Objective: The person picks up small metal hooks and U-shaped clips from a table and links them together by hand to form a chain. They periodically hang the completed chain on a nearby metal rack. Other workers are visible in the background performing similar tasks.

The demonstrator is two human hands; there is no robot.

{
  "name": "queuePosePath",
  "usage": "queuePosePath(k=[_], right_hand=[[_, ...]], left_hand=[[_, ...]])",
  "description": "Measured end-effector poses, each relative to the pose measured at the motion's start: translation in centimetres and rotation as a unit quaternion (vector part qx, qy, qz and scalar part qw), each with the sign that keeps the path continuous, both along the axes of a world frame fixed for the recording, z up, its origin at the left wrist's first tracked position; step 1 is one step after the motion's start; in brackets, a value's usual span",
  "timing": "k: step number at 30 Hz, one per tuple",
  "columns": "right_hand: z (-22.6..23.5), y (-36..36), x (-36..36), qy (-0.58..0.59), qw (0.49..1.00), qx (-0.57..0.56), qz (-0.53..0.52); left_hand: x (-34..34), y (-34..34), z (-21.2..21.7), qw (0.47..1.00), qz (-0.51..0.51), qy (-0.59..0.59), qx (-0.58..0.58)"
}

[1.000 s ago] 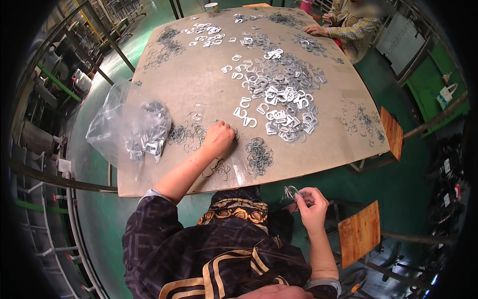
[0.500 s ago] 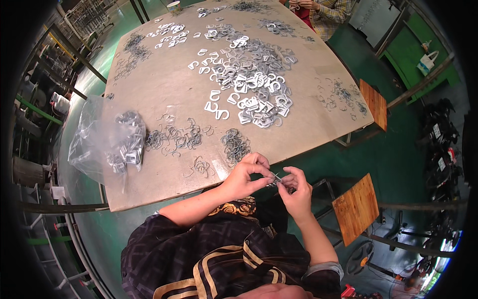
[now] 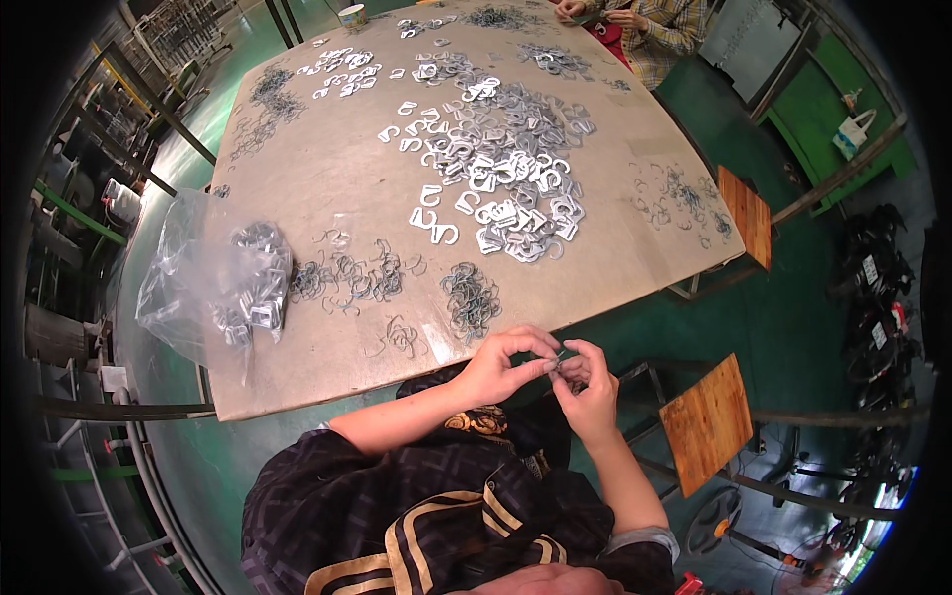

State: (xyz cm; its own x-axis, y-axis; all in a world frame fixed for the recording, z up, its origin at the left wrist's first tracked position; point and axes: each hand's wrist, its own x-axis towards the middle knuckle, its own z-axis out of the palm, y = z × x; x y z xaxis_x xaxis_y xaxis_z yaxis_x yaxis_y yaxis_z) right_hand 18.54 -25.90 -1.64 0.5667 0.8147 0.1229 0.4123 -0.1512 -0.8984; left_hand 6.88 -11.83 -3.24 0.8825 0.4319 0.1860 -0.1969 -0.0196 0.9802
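Just past the table's near edge, my left hand [image 3: 504, 369] and my right hand [image 3: 589, 395] meet, fingertips almost touching. Thumb and fingers of each are pinched together around a thin grey metal piece [image 3: 560, 354]; most of it is covered, and its exact kind is too small to make out. Curled fingers of my right hand hide whatever else lies in that palm. Closest to my hands on the table is a heap of thin curved wire pieces [image 3: 470, 299]. Farther off spreads a large pile of flat silver hook-shaped pieces [image 3: 516, 174].
On the brown table [image 3: 317, 213], a clear plastic bag [image 3: 188, 278] of metal parts sits at the left. More wire pieces [image 3: 362, 275] lie beside it, others [image 3: 684, 198] at the right. Wooden stools [image 3: 706, 424] stand rightward. A person in a checked shirt [image 3: 662, 40] works across.
Both hands have come slightly closer together and a little lower. The thin metal piece, showing more plainly before, is now mostly covered by fingertips. Across the table, the other person's hands have shifted.
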Motion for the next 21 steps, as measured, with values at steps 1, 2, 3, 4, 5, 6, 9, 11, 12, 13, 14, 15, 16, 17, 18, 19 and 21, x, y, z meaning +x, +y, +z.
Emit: queuePosePath(k=[1, 2, 3, 4, 5, 6, 9, 11, 12, 13, 14, 15, 16, 17, 18, 19, 21], right_hand=[[0.0, 0.1, 0.3, 0.059, 0.998, 0.026, 0.021], [-0.1, 0.3, 1.0, 0.118, 0.991, 0.054, 0.043], [-0.1, 0.5, 1.7, 0.175, 0.979, 0.079, 0.063], [-0.5, 0.9, 2.9, 0.218, 0.968, 0.107, 0.061], [-1.7, 1.6, 4.7, 0.182, 0.978, 0.091, 0.045], [-3.2, 2.8, 6.3, 0.147, 0.986, 0.075, 0.03], [-5.8, 7.6, 10.0, -0.057, 0.997, -0.045, -0.042], [-7.2, 11.8, 11.6, -0.162, 0.979, -0.074, -0.095], [-8.1, 13.9, 12.4, -0.201, 0.969, -0.081, -0.122], [-8.9, 15.4, 13.0, -0.239, 0.955, -0.087, -0.15], [-9.2, 16.3, 13.3, -0.247, 0.95, -0.088, -0.167], [-9.5, 17.1, 13.6, -0.255, 0.945, -0.089, -0.185], [-9.8, 17.5, 13.9, -0.262, 0.939, -0.089, -0.204], [-9.5, 17.7, 13.8, -0.227, 0.951, -0.09, -0.192], [-8.7, 17.3, 13.6, -0.192, 0.96, -0.092, -0.182], [-7.8, 16.8, 13.4, -0.156, 0.968, -0.094, -0.173], [-6.1, 14.7, 12.5, -0.099, 0.979, -0.075, -0.164]], left_hand=[[-0.1, -0.2, 0.0, 1.0, -0.004, 0.002, -0.016], [-0.3, -0.4, -0.1, 1.0, -0.007, 0.004, -0.03], [-0.5, -0.5, -0.1, 0.999, -0.012, 0.005, -0.047], [-0.6, -0.4, 0.0, 0.999, -0.011, 0.012, -0.035], [-0.6, -0.3, 0.0, 0.999, -0.015, 0.022, -0.022], [-0.6, -0.2, 0.0, 0.999, -0.017, 0.032, -0.009], [-0.2, -0.5, -0.3, 0.999, -0.035, 0.03, -0.006], [-0.5, -0.5, -0.2, 0.999, -0.027, 0.032, 0.003], [-0.7, -0.5, -0.1, 0.999, -0.023, 0.034, 0.006], [-0.8, -0.4, -0.2, 0.999, -0.019, 0.034, 0.013], [-0.9, -0.4, -0.2, 0.999, -0.017, 0.034, 0.015], [-0.9, -0.4, -0.2, 0.999, -0.016, 0.035, 0.017], [-0.9, -0.4, -0.2, 0.999, -0.016, 0.036, 0.02], [-1.0, -0.4, -0.3, 0.999, -0.01, 0.034, 0.019], [-0.9, -0.4, -0.4, 0.999, -0.008, 0.036, 0.018], [-0.9, -0.4, -0.5, 0.999, -0.007, 0.038, 0.018], [-0.9, -0.4, -0.6, 0.999, -0.01, 0.042, 0.02]])
